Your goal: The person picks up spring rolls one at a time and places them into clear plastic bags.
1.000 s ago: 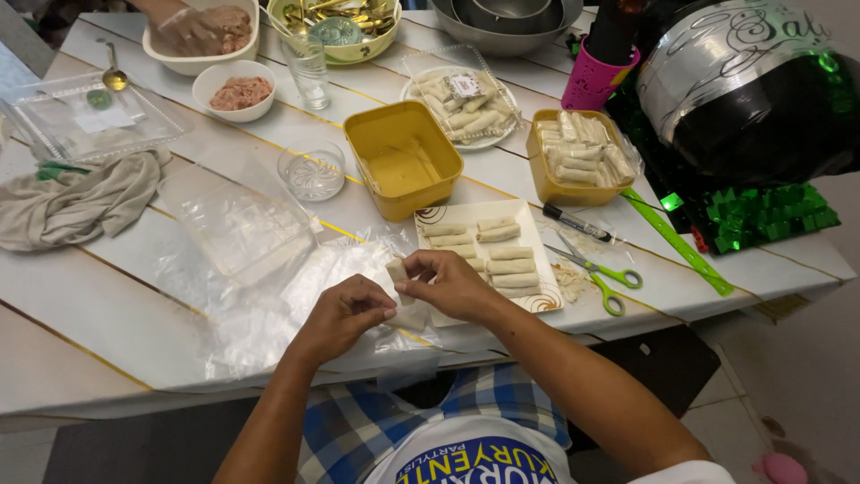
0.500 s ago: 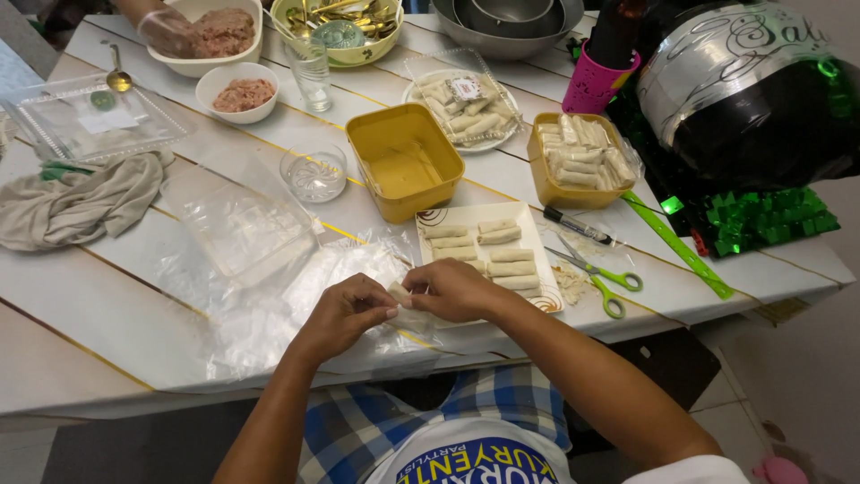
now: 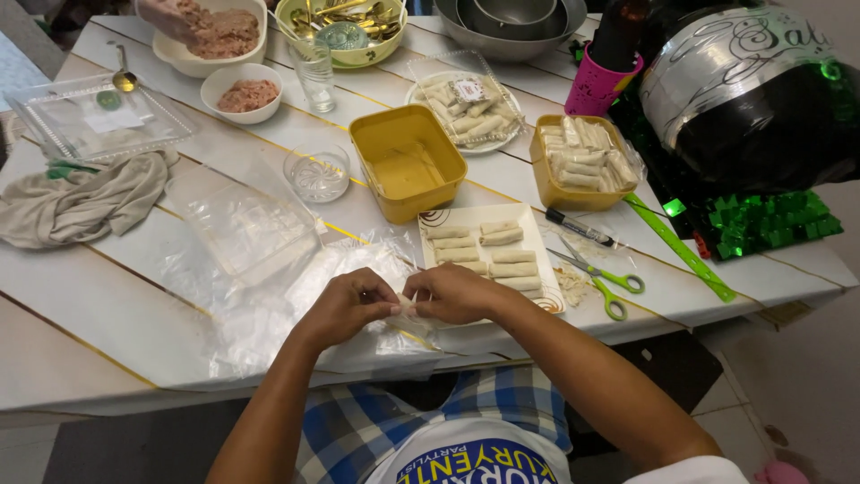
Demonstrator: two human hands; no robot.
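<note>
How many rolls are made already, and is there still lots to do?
Plenty look done: a yellow tub full of rolls, more on a round plate, and about seven on the rectangular plate. The left hand and right hand pinch one pale roll together. Meat filling remains in the small bowl, and the second yellow tub is empty.

Even, soft indoor light, sharp focus, faint glare on the plastic sheet point(image 3: 269, 296).
</note>
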